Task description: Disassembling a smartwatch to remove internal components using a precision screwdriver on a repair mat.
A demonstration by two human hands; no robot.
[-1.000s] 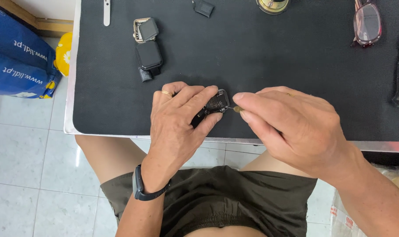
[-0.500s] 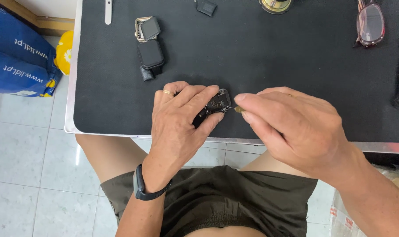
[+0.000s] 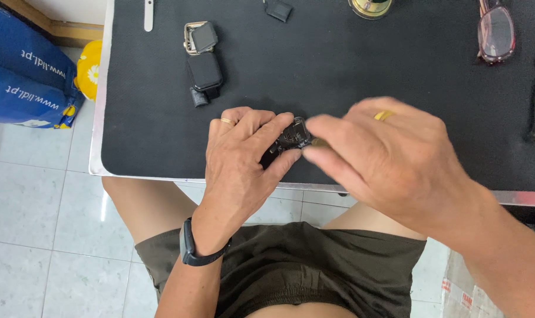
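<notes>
left hand (image 3: 244,159) grips small black part (image 3: 288,140) | right hand (image 3: 391,159) touching it | black mat (image 3: 362,70)

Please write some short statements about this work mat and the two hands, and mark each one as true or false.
1. The left hand holds a small black part down on the black mat. True.
2. The right hand rests far from the part, at the mat's back edge. False: its fingertips meet the part.
3. A pair of glasses lies at the far right of the mat. True.
4. The left wrist is bare. False: it wears a black wristband.
5. A black watch-like case lies on the mat beyond the left hand. True.
6. The mat is white. False: it is black.
</notes>
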